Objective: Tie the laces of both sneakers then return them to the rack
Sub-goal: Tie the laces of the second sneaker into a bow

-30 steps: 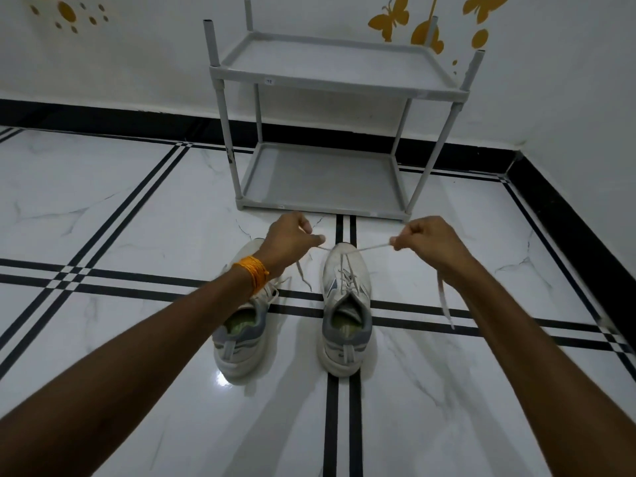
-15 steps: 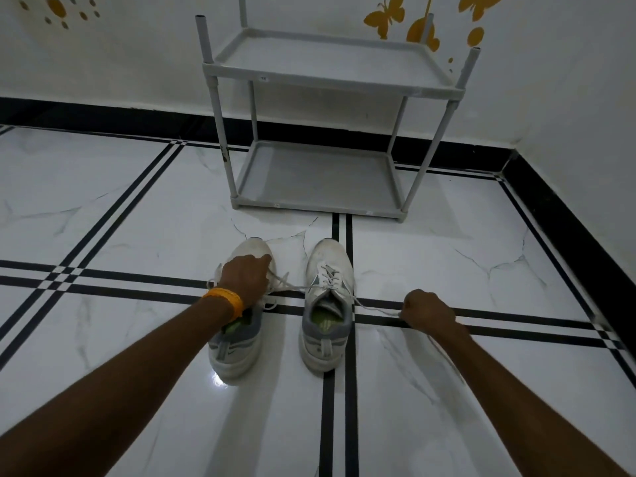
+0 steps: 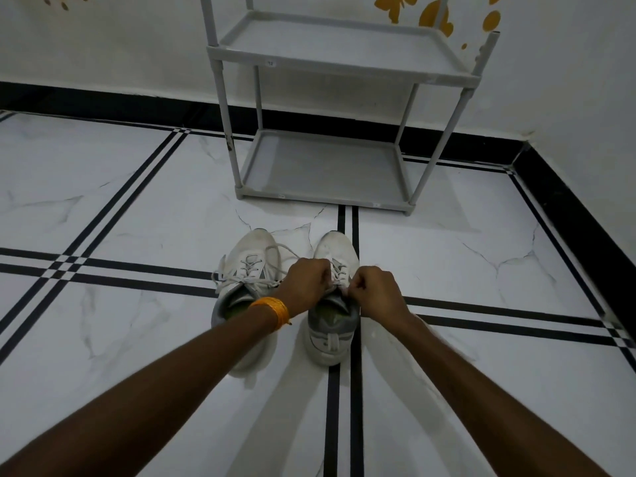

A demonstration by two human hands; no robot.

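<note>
My left hand [image 3: 304,282] and right hand [image 3: 373,290] pinched the laces [image 3: 339,273] over the right sneaker [image 3: 332,325]; the left sneaker [image 3: 247,270] lay just beside, its laces loose.

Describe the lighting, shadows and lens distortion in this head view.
Head view: dim, even light with dark corners; soft shadows fall from both arms across the floor toward the camera; no hard glare. Wide-angle bending shows in the bowed skirting and splayed rack posts. Left hand, right hand and sneakers are fairly sharp.
</note>
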